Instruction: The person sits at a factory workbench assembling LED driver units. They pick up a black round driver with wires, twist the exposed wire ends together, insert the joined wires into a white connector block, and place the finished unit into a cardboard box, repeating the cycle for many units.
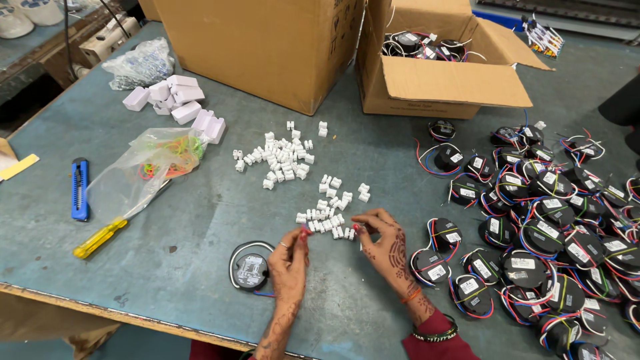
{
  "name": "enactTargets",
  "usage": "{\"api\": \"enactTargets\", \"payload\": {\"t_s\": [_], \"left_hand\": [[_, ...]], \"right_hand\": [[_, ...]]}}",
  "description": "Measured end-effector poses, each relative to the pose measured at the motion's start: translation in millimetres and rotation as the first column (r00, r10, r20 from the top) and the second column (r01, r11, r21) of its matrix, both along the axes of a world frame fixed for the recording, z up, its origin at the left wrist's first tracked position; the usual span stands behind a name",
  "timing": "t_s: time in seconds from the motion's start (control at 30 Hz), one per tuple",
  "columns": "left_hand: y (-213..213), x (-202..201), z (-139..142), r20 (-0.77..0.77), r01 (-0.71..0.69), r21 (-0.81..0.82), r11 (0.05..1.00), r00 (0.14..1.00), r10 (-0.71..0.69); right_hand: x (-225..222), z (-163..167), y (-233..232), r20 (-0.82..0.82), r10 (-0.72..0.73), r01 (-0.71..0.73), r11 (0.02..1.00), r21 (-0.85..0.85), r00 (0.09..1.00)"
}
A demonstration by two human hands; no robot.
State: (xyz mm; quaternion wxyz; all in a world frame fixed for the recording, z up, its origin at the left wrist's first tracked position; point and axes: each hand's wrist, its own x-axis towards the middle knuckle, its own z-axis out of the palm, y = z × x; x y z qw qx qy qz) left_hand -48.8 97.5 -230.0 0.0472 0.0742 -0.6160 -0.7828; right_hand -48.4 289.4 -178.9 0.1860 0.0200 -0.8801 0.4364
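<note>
Desk [200, 220], blue-grey, took up nearly the whole view; near edge ran along the bottom left, w/ both forearms coming in over it at bottom centre. Two cardboard boxes stood at the far edge: big closed box [267, 47] centre, open box [440, 73] just right of it w/ wired units inside. Right side of desk was packed w/ a heap of round black units [547, 233] trailing coloured wires, reaching to the right edge, so little free room there. Clear plastic bag [143, 170] w/ coloured bands lay left of centre; blue cutter [79, 190] and yellow-handled tool [100, 239] lay near the left edge. White blocks [177, 103] sat toward the far left corner. Scatter of small white connectors [287, 160] lay mid-desk, a second cluster [330, 217] nearer.

Left hand [290, 257] was raised, wrist bent, fingertips pinched together on sth tiny, can't tell what, just left of the near cluster. Right hand [383, 243] was palm-down, fingers curled, thumb and forefinger nipping a white connector [351, 233] at the cluster's near edge. One black unit [251, 270] lay just left of the left hand, near the desk's near edge. Open desk showed btw the hands and that edge.
</note>
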Motion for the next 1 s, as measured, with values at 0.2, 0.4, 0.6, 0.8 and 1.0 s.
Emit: {"api": "enactTargets", "payload": {"t_s": [0.2,0.4,0.6,0.8,1.0], "left_hand": [[8,10,10,-0.185,0.067,-0.339,0.938,0.973,-0.136],[7,10,22,-0.044,0.084,-0.305,0.949,0.994,-0.102],[9,8,15,0.023,0.157,-0.305,0.939,0.987,-0.158],[6,5,5,-0.164,0.086,-0.348,0.934,0.975,-0.151],[5,6,-2,-0.143,0.145,-0.26,0.954,0.972,-0.187]], "right_hand": [[4,5,-12,-0.091,0.072,-0.025,0.898,0.44,0.993],[4,2,-10,-0.087,0.065,-0.034,0.946,0.321,0.994],[0,-14,-3,0.204,0.265,-0.139,0.865,-0.482,0.942],[-6,-30,2,0.213,0.441,-0.16,0.668,-0.727,0.872],[-3,-24,5,0.131,0.497,-0.24,0.612,-0.753,0.858]]}}
